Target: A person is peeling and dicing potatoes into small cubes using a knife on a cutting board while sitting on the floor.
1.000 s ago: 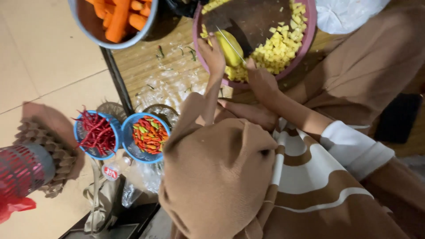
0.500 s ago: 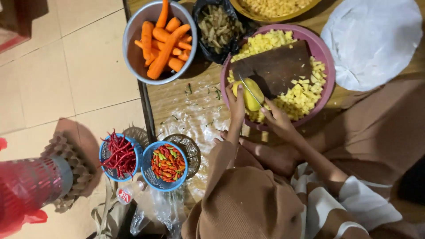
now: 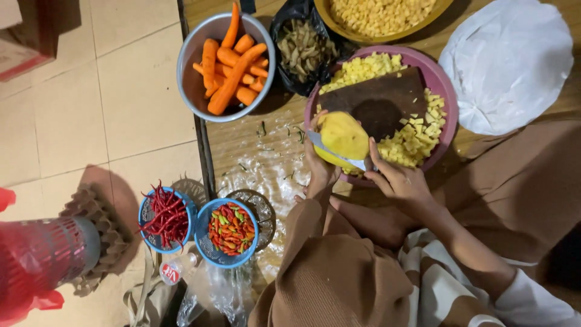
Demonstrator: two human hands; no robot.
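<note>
My left hand (image 3: 319, 169) grips a peeled yellow potato (image 3: 346, 134) above the near rim of a purple basin (image 3: 446, 91). My right hand (image 3: 400, 181) is shut on a knife (image 3: 336, 154), and the blade lies across the underside of the potato. A dark wooden cutting board (image 3: 380, 100) rests in the basin with small yellow potato cubes (image 3: 414, 140) heaped around it. My brown headscarf and sleeves fill the bottom of the view.
On the wooden platform: a metal bowl of carrots (image 3: 189, 85), a black bag of peelings (image 3: 301, 48), a yellow bowl of cubes (image 3: 340, 27), a white bag (image 3: 508, 60). On the tiled floor: two blue baskets of chillies (image 3: 164, 218) (image 3: 231, 229), a red-wrapped object (image 3: 36, 260).
The view has shifted so the bowls sit lower in frame. The potato has turned in my left hand to show a broader face, with the knife still against it.
</note>
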